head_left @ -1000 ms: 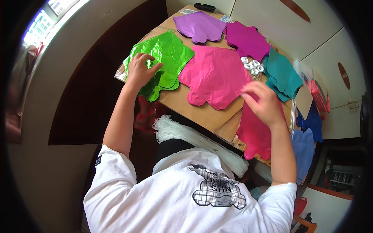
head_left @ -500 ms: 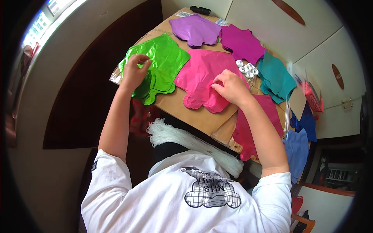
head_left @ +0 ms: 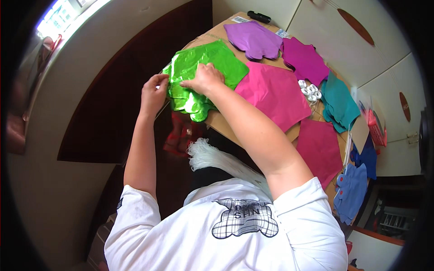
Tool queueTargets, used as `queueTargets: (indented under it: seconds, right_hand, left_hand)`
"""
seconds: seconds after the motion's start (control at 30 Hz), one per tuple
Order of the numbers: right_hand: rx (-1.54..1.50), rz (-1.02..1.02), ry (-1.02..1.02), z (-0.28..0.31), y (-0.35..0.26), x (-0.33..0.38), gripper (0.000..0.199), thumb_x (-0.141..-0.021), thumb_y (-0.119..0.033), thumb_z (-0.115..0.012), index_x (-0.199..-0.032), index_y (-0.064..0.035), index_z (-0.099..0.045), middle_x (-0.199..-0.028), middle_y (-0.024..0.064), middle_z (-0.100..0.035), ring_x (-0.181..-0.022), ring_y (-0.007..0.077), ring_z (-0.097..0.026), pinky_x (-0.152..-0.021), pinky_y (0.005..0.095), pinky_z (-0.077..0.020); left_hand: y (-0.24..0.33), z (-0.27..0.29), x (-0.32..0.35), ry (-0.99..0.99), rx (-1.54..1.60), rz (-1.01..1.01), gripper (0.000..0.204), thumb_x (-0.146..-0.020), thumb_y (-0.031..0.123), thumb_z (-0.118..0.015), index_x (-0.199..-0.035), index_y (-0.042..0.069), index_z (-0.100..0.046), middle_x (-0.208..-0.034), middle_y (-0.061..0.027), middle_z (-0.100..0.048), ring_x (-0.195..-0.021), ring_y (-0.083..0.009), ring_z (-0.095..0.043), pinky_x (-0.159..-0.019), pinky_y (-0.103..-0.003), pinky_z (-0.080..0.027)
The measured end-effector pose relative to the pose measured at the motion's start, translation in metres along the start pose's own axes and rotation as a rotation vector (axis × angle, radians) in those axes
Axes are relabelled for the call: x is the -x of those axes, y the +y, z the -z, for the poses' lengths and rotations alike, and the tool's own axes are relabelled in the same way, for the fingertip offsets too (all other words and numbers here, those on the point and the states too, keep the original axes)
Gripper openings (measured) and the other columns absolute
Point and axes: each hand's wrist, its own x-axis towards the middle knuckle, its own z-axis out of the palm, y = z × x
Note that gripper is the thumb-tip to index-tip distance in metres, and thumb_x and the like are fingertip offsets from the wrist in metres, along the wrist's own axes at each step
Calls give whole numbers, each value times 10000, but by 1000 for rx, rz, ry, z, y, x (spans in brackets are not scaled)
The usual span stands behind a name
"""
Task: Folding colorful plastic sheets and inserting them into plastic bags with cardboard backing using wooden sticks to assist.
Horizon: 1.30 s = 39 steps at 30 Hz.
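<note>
A stack of shiny green foil sheets (head_left: 233, 67) with wavy cut edges lies at the left end of the cardboard-topped table. My left hand (head_left: 154, 94) is at the stack's left edge, thumb and fingers pinched together on the rim of a green sheet. On top of the same stack rests my right hand (head_left: 205, 79), its thumb stretched out to the left and its other fingers bent against the foil. Partly under my right forearm is a pink stack of sheets (head_left: 275, 92), just right of the green one.
Purple (head_left: 255, 38), magenta (head_left: 305, 58), teal (head_left: 339, 101), crimson (head_left: 318, 147) and light blue sheets (head_left: 352, 192) lie around the cardboard (head_left: 221, 34). Small white rolls (head_left: 310, 91) sit beside the pink stack. A black object (head_left: 259, 16) lies at the far edge. White strings (head_left: 221, 156) hang before me.
My right hand has moved left from the pink sheets onto the green stack. My left hand has come down to the green stack's left edge. The view has shifted left.
</note>
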Motion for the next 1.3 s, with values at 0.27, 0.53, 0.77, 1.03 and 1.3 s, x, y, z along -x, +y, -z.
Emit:
queueTargets:
  seconds: [0.27,0.53,0.77,1.03,1.3]
  right_hand:
    - [0,-96,-55,-12,0,-1,238,-815,-381,-709,-908,-164,-726,-1095,93,-658,-1019,288,-637,-882,418,-492]
    - [-114,-181,-96,-6,1,-6,238,-786,-369,-719,-889,-156,-728,-1061,92,-684,-996,273,-647,-878,402,-496]
    - [107,-151,-92,-8,-16,2,304,-770,-416,-759,-964,-184,-727,-1203,89,-593,-1146,286,-573,-969,469,-424]
    - [34,-157,-52,-19,-1,-10,198,-809,-295,-711,-933,-142,-724,-1027,98,-698,-978,268,-657,-884,433,-486]
    - [-572,-192,-234,-2,16,-22,141,-871,-168,-677,-898,-30,-683,-829,71,-666,-753,159,-596,-681,343,-498]
  left_hand:
    - [14,4,11,-43,-159,-93,218,-841,139,-651,-1036,52,-694,-959,-120,-698,-954,-295,-628,-846,-376,-489]
    - [45,-4,-8,-156,-59,-60,270,-844,143,-654,-1101,64,-679,-954,-104,-710,-858,-227,-667,-790,-339,-511]
    - [29,3,-28,-86,-6,11,231,-854,149,-652,-1048,29,-692,-896,-95,-723,-810,-178,-695,-738,-306,-542]
    - [27,2,-20,-151,-18,85,247,-843,193,-669,-1029,33,-704,-888,-113,-722,-803,-213,-694,-751,-327,-543]
    - [33,-6,-13,-233,-604,-186,344,-764,364,-720,-1025,141,-731,-1112,-44,-651,-1112,-258,-547,-1004,-390,-359]
